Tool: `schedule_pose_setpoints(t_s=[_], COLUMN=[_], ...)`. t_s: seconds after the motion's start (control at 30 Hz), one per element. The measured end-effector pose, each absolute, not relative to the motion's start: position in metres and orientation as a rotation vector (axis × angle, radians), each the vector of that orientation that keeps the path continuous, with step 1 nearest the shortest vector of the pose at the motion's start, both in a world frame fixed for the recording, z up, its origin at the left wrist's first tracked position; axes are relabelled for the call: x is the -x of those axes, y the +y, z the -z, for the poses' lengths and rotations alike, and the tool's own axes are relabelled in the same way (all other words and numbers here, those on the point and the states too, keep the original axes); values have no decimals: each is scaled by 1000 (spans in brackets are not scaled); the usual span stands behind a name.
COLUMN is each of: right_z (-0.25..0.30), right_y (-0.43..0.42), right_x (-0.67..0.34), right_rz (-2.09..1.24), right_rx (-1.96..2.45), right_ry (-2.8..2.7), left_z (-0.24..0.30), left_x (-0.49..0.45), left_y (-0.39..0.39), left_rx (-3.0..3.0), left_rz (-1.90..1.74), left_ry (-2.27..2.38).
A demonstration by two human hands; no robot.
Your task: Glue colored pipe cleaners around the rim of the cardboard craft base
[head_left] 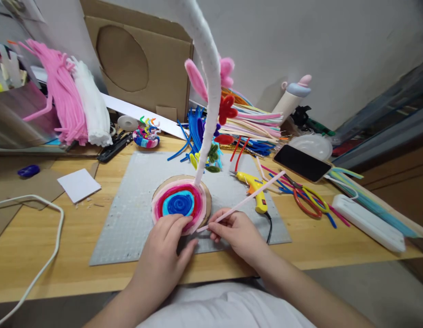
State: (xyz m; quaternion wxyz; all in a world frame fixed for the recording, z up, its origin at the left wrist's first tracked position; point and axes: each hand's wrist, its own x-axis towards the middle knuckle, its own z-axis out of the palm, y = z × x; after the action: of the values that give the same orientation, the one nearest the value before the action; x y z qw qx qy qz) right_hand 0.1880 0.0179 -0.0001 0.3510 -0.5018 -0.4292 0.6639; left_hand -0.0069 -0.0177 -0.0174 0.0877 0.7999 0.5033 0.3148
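A round wooden base (207,200) lies on the grey cutting mat, its top covered by a coil of pipe cleaners (179,203) in blue, light blue, red, pink and pale pink rings. My left hand (168,241) rests its fingers flat over the coil's near edge, thumb spread apart. Between the thumb and fingers of my right hand (237,232) is a pale pink pipe cleaner (247,198); its low end meets the coil's near right edge and its long tail points up right. From the base rises a white fuzzy curved stem (211,109), with pipe-cleaner flowers behind it.
Right of the base lie a yellow glue gun (253,187), scissors (309,202), a phone (302,163) and a white power strip (368,222). Pink (66,91) and white pipe-cleaner bundles (91,102) stand back left. A white cable (57,241) crosses the left side.
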Motion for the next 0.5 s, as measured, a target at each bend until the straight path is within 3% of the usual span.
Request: schedule_pose_setpoints(t_s=[0.5], right_z=[5], right_y=[20], right_x=[-186], right_rz=[-1705], right_rx=[1325], right_ry=[-1134], left_z=[8], left_x=[-2], left_y=[-16], left_rx=[-2358], left_rz=[-890], left_ry=[1525])
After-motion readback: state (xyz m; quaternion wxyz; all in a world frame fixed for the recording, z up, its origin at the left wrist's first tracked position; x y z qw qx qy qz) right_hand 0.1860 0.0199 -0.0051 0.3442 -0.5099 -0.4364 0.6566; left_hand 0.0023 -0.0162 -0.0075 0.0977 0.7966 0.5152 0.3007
